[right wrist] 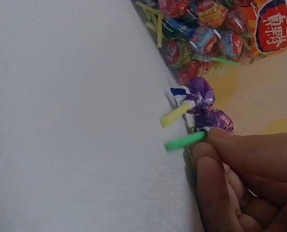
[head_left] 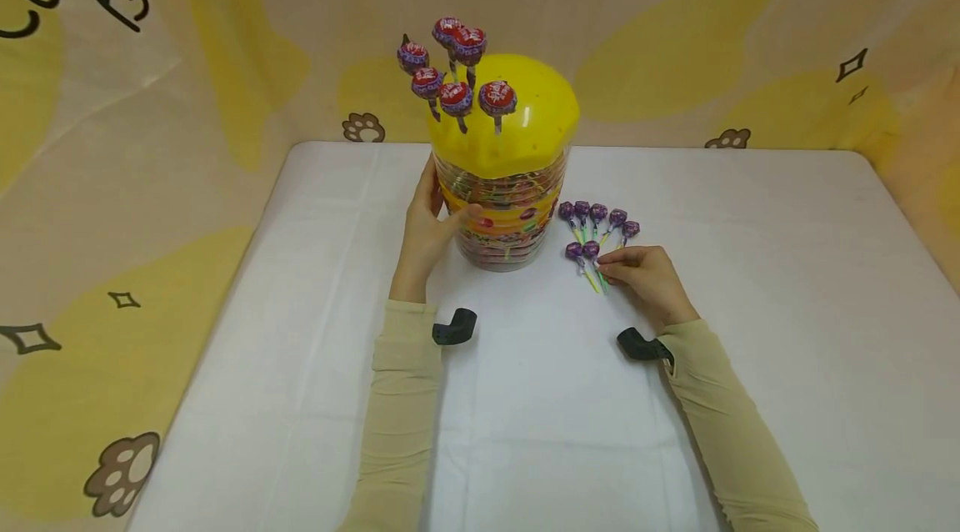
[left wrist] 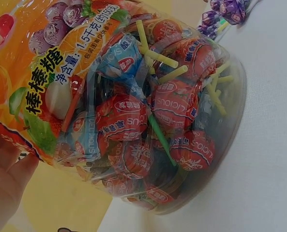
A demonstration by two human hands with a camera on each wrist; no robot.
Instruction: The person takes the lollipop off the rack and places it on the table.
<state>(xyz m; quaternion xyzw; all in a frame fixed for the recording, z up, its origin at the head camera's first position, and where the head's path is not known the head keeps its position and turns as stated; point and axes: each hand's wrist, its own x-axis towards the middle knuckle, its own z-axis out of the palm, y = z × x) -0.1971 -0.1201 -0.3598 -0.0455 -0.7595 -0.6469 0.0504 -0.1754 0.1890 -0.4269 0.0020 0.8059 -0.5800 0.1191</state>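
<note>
A clear plastic jar of lollipops [head_left: 504,244] with a domed yellow lid [head_left: 543,107] stands upright on the table. My left hand [head_left: 427,236] grips its left side, thumb across the front. Several purple-and-red lollipops [head_left: 498,98] stick up from the left and front of the lid. Right of the jar, my right hand [head_left: 648,278] pinches a purple lollipop [right wrist: 216,120] with a green stick, thumb and fingertip where stick meets wrapper. Beside it lies another purple lollipop [right wrist: 200,93] on a yellow stick.
Behind the pinched one, several more purple lollipops [head_left: 598,213] lie in a row close to the jar. All rest on a white-covered table [head_left: 525,449]. A yellow patterned cloth [head_left: 675,57] hangs behind it. Each wrist bears a black camera mount [head_left: 455,327].
</note>
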